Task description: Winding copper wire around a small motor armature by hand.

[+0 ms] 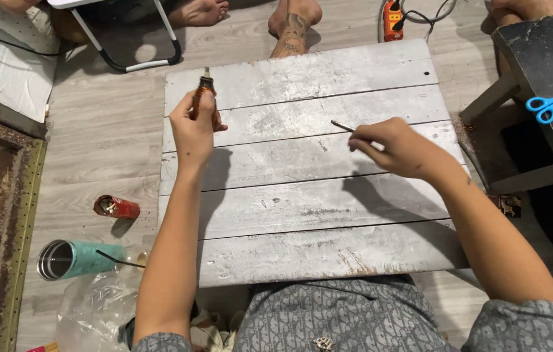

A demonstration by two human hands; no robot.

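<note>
Sitting over the grey board (pixel 302 182), you keep both hands above it. Your left hand (pixel 193 127) is wrapped round a brown tool (pixel 203 91) held upright — your right hand (pixel 397 146) pinches a thin stick (pixel 342 125), tip clear of the planks. Tumbler (pixel 74 259), red can (pixel 117 207) and scissors (pixel 546 107) lie aside — nothing blocks you.

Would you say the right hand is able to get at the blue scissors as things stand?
Probably not straight away: the right hand is pinching a thin stick, and the scissors lie off to its right on a dark stool. Nothing stands between them.
</note>
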